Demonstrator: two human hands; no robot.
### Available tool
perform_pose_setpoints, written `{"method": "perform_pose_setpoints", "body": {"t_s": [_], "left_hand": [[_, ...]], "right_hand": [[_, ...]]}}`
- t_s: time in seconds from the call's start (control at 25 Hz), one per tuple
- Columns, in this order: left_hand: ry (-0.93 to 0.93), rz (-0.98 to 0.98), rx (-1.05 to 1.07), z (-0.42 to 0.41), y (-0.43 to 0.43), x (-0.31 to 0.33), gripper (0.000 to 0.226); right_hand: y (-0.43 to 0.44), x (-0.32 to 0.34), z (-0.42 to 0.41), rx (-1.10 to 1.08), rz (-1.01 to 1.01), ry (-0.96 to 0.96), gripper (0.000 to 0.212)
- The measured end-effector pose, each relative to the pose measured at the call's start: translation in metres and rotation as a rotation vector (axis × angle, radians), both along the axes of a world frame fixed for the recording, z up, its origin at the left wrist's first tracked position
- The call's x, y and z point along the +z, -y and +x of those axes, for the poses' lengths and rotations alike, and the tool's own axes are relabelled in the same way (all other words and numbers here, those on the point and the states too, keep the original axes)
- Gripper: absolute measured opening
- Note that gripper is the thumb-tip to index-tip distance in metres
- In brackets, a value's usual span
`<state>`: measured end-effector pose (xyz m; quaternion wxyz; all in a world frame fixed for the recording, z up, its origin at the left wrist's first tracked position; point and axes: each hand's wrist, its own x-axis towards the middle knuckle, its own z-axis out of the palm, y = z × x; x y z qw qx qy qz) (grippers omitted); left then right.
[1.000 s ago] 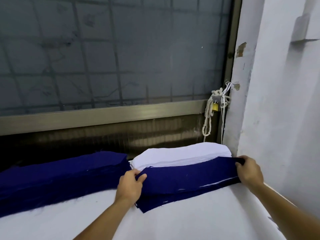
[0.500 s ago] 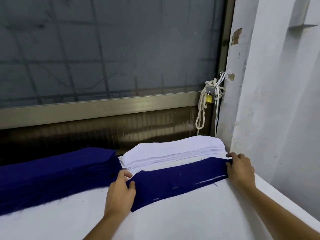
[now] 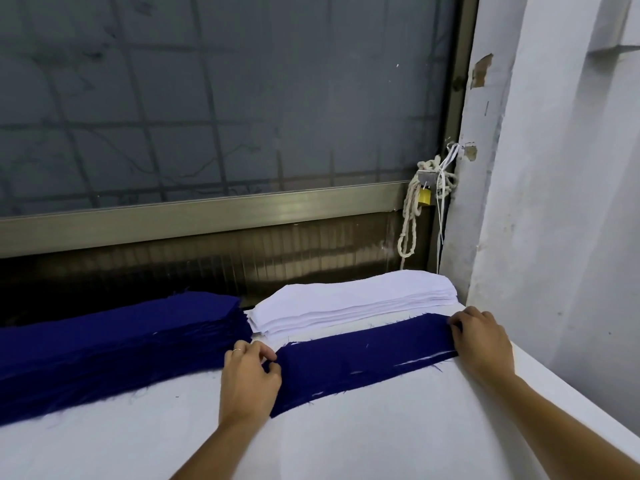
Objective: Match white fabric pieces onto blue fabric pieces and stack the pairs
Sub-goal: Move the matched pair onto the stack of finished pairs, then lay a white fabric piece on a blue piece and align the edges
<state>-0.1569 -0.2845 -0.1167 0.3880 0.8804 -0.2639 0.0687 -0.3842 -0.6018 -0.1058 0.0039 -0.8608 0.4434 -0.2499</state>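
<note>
Head cam: the blue piece (image 3: 363, 362) lay flat on the table (image 3: 381, 441), just in front of the white stack (image 3: 353, 303). Left hand (image 3: 247, 379) pinched its left end, right hand (image 3: 481, 341) gripped the right end. Letting 1 end go first could've skewed it, so the white wouldn't match up.

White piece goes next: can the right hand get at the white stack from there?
Probably yes. The right hand holds the end of the blue piece just in front of the white stack, whose top lies uncovered.
</note>
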Motion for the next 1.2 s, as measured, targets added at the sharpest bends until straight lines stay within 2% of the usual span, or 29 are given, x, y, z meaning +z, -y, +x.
{"method": "perform_pose_setpoints", "body": {"t_s": [0.16, 0.28, 0.44, 0.56, 0.68, 0.76, 0.92, 1.04, 1.2], "left_hand": [[0.023, -0.018, -0.013, -0.004, 0.0, 0.003, 0.018], [0.068, -0.087, -0.051, -0.006, -0.009, 0.014, 0.023], [0.171, -0.206, -0.12, 0.016, -0.044, 0.051, 0.025], [0.301, -0.243, -0.048, 0.059, -0.095, 0.091, 0.017], [0.308, -0.125, 0.139, 0.115, -0.158, 0.113, 0.013], [0.224, 0.076, 0.274, 0.151, -0.205, 0.114, 0.027], [0.052, 0.373, 0.429, 0.203, -0.289, 0.106, 0.038], [0.006, 0.425, 0.428, 0.221, -0.318, 0.105, 0.03], [-0.005, 0.32, 0.384, 0.228, -0.321, 0.104, 0.018]], "right_hand": [[-0.007, -0.001, 0.001, -0.036, -0.12, -0.074, 0.029], [-0.029, -0.001, 0.017, 0.053, -0.226, -0.019, 0.022], [-0.081, 0.021, 0.07, 0.274, -0.144, 0.048, 0.022], [-0.138, 0.04, 0.125, 0.435, -0.043, 0.148, 0.019], [-0.197, 0.056, 0.182, 0.577, 0.061, 0.21, 0.017], [-0.229, 0.066, 0.214, 0.648, 0.111, 0.228, 0.016], [-0.269, 0.083, 0.265, 0.718, 0.152, 0.124, 0.025], [-0.285, 0.089, 0.291, 0.707, 0.152, -0.019, 0.034], [-0.299, 0.088, 0.314, 0.708, 0.12, -0.124, 0.038]]}}
